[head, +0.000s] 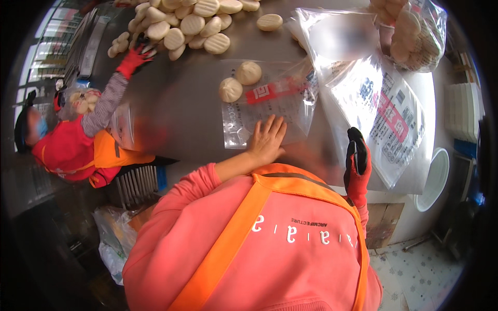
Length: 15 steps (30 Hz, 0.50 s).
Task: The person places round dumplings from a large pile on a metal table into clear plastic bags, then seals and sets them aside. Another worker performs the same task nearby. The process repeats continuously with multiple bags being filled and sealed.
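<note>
My bare left hand (268,139) lies palm down with its fingers spread, on the lower edge of a clear printed plastic bag (237,128) lying flat on the metal table. Two pleated steamed buns (249,73) rest at that bag's upper left part. To the right, my right hand (357,165) wears a red and black glove. It is seen edge-on with the fingers straight, beside a spread of clear printed bags (397,128); whether it touches or pinches one cannot be made out.
A heap of oval ridged buns (192,25) covers the metal table's (186,97) far side, one bun (269,22) apart. A filled bag (418,39) stands far right. At left, a co-worker's gloved hand (136,58) reaches to the heap. A white bucket (432,180) is beyond the right edge.
</note>
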Each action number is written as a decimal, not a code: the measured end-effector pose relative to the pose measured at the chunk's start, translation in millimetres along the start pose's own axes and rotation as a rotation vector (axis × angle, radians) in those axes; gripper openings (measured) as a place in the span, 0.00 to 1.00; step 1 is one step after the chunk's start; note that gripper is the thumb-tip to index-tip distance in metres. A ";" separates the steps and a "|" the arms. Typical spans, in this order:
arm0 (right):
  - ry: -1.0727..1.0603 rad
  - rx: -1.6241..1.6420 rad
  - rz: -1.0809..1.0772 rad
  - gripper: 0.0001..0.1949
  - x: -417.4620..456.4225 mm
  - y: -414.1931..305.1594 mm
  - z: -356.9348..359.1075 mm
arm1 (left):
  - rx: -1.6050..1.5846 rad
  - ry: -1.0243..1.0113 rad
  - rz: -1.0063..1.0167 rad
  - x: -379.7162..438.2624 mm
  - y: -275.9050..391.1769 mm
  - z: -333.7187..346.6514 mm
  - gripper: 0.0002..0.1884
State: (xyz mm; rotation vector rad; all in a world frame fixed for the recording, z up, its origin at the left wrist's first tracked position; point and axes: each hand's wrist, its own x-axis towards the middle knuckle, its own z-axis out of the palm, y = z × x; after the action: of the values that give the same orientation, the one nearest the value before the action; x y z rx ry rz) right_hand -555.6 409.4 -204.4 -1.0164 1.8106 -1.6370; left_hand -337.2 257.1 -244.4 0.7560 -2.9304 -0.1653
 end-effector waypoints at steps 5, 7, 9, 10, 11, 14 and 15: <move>-0.024 -0.071 -0.034 0.17 1.5 -11.4 13.1 | -0.199 0.032 0.031 44.1 -64.9 -60.7 0.07; -0.054 -0.020 -0.023 0.16 1.3 -14.8 20.2 | -0.136 0.040 -0.067 79.6 -104.4 -105.9 0.09; -0.098 0.032 -0.032 0.17 0.8 -18.0 27.9 | -0.220 0.108 -0.096 112.7 -141.2 -155.9 0.10; -0.125 0.048 -0.063 0.18 0.3 -19.6 32.2 | -0.405 0.080 -0.134 128.6 -155.8 -179.7 0.09; -0.151 0.064 -0.094 0.18 0.2 -20.9 36.8 | -0.421 0.076 -0.127 139.5 -168.2 -203.0 0.10; -0.199 0.072 -0.077 0.19 -2.0 -25.8 50.1 | -0.432 0.163 -0.127 155.8 -181.7 -258.1 0.12; -0.199 0.078 -0.075 0.18 -2.8 -27.1 55.2 | -0.317 0.242 -0.211 159.0 -181.3 -273.6 0.13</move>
State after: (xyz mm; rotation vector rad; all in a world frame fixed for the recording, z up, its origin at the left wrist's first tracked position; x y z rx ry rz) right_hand -505.8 377.7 -187.0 -1.1796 1.5839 -1.5753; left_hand -352.8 0.7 14.5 0.9532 -2.5109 -0.5040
